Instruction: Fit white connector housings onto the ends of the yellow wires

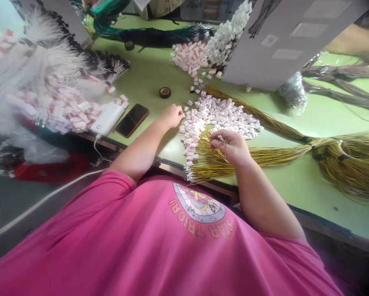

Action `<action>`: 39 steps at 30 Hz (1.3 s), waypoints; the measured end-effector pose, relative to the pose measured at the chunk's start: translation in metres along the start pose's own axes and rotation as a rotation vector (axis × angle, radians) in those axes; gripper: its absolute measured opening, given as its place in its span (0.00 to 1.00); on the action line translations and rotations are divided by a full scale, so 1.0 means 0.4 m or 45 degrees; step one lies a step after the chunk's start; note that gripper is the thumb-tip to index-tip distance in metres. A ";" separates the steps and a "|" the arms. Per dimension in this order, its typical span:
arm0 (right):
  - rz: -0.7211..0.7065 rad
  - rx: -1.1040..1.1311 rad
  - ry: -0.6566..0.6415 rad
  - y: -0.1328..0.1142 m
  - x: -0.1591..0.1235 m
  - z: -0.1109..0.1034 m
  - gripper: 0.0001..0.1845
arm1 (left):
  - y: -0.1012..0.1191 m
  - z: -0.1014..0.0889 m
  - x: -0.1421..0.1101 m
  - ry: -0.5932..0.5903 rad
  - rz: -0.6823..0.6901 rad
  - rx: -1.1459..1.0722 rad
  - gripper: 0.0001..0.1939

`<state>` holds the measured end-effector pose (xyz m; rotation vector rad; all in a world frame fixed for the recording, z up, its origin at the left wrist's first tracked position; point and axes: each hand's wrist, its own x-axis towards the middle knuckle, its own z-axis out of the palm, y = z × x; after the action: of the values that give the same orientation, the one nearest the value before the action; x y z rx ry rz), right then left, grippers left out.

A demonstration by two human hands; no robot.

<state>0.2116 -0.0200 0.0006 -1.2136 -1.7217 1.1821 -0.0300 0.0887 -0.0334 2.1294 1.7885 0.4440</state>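
My left hand [171, 116] rests on the green table [147, 74] at the left edge of a heap of small white plastic connectors [221, 115]; its fingers are curled, pinching at a connector. My right hand [229, 144] lies on a fanned bundle of yellow wires [233, 162], fingers closed in a pinch on wire ends. The bundle's stripped tips point toward the table's near edge.
A dark phone [131, 120] and a white power bank [107, 119] lie left of my hands, with a tape roll [165, 92] behind. Further connector heaps [209, 51], a grey board [283, 41], more wire bundles [351, 164] and another person's arm [357, 41] lie beyond.
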 end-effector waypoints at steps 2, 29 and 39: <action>0.003 -0.063 0.006 -0.004 0.000 0.002 0.13 | 0.006 -0.005 -0.005 0.044 -0.021 -0.038 0.06; -0.052 -0.500 0.241 -0.022 0.000 0.024 0.09 | 0.160 -0.021 -0.201 -0.566 -0.278 -1.862 0.08; -0.094 -0.469 0.319 -0.003 -0.006 0.036 0.11 | 0.163 -0.014 -0.207 -0.525 -0.273 -1.804 0.12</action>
<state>0.1989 -0.0263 -0.0030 -1.4311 -1.8205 0.6521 0.0115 -0.0033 -0.0024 0.9059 0.8851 0.7972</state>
